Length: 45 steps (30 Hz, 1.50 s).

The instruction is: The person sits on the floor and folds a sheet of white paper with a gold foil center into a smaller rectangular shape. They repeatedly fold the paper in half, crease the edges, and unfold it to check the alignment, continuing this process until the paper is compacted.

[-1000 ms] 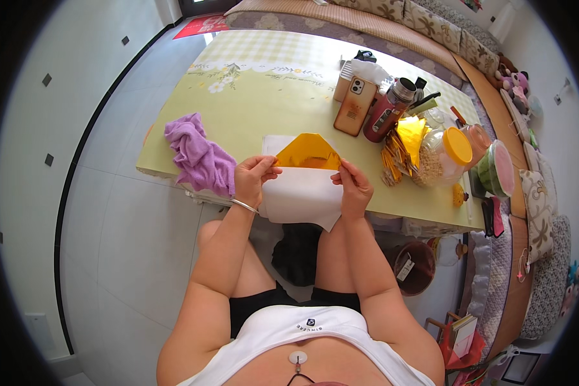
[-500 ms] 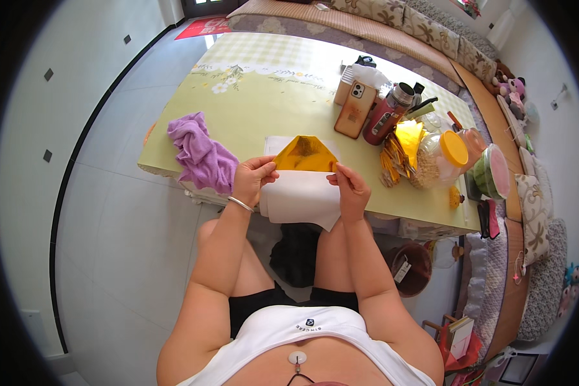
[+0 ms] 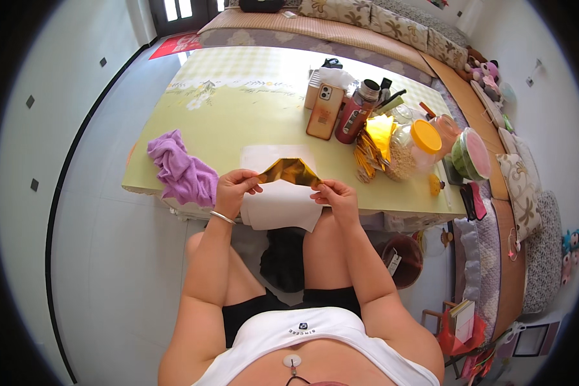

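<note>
A sheet of shiny gold foil paper (image 3: pixel 291 168) with its far corners slanted is stretched between my hands above the near table edge. My left hand (image 3: pixel 236 191) pinches its left corner between thumb and fingers. The right corner is pinched by my right hand (image 3: pixel 338 196). The foil's near edge rises to a peak in the middle. Beneath it, white paper sheets (image 3: pixel 280 207) lie on the table and droop over the edge toward my knees. A crumpled purple cloth (image 3: pixel 181 168) lies just left of my left hand.
On the table's right side stand a phone (image 3: pixel 325 110), a dark red thermos (image 3: pixel 355 119), a bundle of folded gold foil pieces (image 3: pixel 374 147), a yellow-lidded jar (image 3: pixel 426 136) and a covered cut watermelon (image 3: pixel 471 153). A bin (image 3: pixel 403 260) is on the floor by my right knee.
The foil's near edge, straight before, now bends up in the middle, and the sheet looks flatter and narrower from above. Both hands keep their pinch. The whole view has shifted.
</note>
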{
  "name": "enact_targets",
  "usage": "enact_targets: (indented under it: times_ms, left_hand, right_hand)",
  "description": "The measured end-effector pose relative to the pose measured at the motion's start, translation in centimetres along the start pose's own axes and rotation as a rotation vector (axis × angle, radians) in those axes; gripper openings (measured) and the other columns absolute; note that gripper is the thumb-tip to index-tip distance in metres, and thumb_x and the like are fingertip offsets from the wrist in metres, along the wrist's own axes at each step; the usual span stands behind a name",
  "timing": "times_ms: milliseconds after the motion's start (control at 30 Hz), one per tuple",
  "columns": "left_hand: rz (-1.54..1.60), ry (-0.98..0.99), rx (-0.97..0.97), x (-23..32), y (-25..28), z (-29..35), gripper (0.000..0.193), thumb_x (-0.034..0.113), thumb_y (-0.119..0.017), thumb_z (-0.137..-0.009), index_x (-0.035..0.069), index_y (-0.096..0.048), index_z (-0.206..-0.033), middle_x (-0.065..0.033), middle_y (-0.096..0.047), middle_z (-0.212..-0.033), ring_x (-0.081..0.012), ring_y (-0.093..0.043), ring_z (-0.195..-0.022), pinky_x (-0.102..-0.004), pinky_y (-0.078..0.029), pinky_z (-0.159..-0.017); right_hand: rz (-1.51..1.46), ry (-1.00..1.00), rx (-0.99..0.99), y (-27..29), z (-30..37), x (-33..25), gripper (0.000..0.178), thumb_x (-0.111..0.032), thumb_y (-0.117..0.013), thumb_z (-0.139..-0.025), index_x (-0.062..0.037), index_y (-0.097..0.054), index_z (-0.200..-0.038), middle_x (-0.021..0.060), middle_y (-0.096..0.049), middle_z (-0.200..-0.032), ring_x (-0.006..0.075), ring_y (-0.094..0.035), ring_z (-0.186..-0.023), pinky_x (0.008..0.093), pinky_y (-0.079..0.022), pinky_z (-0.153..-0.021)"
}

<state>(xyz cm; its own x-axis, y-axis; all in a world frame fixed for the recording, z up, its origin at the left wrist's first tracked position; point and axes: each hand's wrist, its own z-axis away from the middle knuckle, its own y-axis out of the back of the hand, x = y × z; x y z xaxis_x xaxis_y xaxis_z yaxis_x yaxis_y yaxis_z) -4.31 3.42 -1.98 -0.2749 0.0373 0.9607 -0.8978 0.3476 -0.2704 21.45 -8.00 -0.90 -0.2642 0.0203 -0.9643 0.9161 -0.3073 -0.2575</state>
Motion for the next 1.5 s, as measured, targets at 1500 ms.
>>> enact_targets:
  times_ms: [1500]
  left_hand:
    - [-0.236, 0.257, -0.131, 0.4, -24.6, -7.7, 0.029, 0.029, -0.077, -0.088, 0.003, -0.066, -0.080, -0.0048, -0.065, -0.067, -0.0103, -0.057, -0.046, -0.0228, -0.040, -0.042]
  right_hand:
    - [0.357, 0.193, 0.142, 5.0, 5.6, 3.1, 0.014, -0.005, -0.058, -0.098, 0.0015, -0.066, -0.108, 0.0052, -0.066, -0.084, 0.0108, -0.062, -0.076, 0.0249, -0.051, -0.068]
